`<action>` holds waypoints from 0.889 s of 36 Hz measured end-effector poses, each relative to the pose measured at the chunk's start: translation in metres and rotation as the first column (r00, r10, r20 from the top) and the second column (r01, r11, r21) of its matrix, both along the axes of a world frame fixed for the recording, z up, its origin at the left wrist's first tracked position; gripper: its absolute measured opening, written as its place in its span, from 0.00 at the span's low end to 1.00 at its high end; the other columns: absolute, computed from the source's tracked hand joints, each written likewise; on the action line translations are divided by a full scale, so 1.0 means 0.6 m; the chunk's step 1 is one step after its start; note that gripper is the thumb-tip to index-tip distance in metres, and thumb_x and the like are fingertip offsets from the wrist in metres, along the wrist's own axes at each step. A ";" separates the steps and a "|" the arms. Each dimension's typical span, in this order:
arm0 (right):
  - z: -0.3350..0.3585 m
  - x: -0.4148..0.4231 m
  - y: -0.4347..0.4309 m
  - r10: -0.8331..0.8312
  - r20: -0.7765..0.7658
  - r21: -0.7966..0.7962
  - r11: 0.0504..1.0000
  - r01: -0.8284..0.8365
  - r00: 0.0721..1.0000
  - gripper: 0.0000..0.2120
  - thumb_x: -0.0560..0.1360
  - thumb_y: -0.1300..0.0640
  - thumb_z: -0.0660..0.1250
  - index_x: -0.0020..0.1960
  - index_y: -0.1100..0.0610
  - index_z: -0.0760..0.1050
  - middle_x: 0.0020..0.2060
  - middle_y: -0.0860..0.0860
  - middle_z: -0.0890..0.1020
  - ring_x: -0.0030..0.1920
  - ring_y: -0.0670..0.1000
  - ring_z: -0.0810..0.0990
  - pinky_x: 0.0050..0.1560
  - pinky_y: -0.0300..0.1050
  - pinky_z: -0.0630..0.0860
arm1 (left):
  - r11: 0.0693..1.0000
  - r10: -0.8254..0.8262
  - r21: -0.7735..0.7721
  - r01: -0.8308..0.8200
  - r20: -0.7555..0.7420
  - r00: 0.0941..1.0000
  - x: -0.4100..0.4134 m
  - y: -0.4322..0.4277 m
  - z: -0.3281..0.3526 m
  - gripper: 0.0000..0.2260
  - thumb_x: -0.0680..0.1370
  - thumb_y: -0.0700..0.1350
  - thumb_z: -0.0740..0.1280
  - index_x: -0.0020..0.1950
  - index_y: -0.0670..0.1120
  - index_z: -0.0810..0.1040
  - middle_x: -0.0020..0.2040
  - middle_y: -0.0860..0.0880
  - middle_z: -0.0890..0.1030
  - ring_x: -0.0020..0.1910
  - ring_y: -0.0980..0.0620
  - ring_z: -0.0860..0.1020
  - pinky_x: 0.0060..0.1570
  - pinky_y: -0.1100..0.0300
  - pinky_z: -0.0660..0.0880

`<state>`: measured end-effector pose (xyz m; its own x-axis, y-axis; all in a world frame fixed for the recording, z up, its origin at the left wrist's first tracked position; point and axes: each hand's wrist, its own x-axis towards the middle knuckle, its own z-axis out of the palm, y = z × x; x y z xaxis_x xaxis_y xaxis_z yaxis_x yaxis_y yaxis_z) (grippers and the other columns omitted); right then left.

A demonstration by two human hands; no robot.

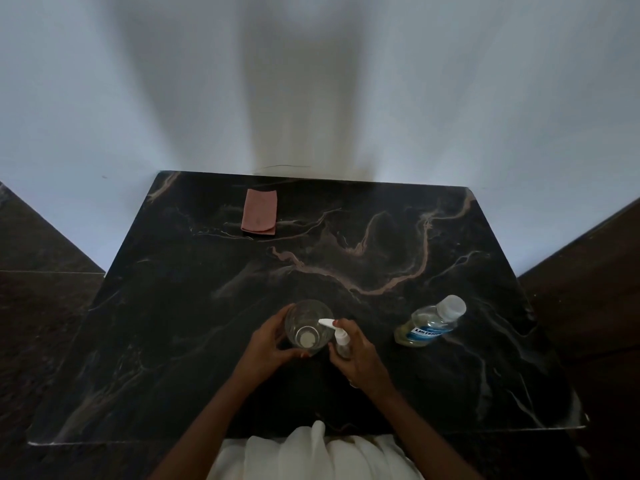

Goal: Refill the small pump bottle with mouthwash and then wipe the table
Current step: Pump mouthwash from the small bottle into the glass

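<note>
My left hand (268, 341) gripped the glass (308, 327), my right hand (360, 355) the pump bottle (341, 341), on the dark marble bench (207, 306) against a white wall (173, 81).

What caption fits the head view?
Left hand steadies glass; right hand aims pump bottle nozzle over it.

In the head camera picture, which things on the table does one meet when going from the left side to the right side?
Pink cloth at the far left, then left hand, drinking glass, small pump bottle held by the right hand, and mouthwash bottle at the right.
</note>
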<state>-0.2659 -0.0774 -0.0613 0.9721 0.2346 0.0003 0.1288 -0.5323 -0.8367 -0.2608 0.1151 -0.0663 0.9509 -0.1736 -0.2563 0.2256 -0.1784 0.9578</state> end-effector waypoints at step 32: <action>0.006 -0.001 -0.003 0.021 -0.044 -0.014 1.000 -0.022 0.999 0.30 0.73 0.63 0.66 0.59 0.32 0.58 0.55 0.39 0.68 0.53 0.33 0.71 0.51 0.21 0.67 | 1.000 0.000 0.007 0.000 -0.006 1.000 -0.002 -0.003 0.010 0.38 0.62 0.39 0.76 0.67 0.51 0.62 0.59 0.60 0.72 0.58 0.65 0.74 0.55 0.73 0.71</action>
<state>-0.2665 -0.0790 -0.0575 0.9659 0.2550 -0.0453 0.1039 -0.5419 -0.8340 -0.2617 0.1135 -0.0606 0.9494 -0.1720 -0.2628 0.2309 -0.1851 0.9552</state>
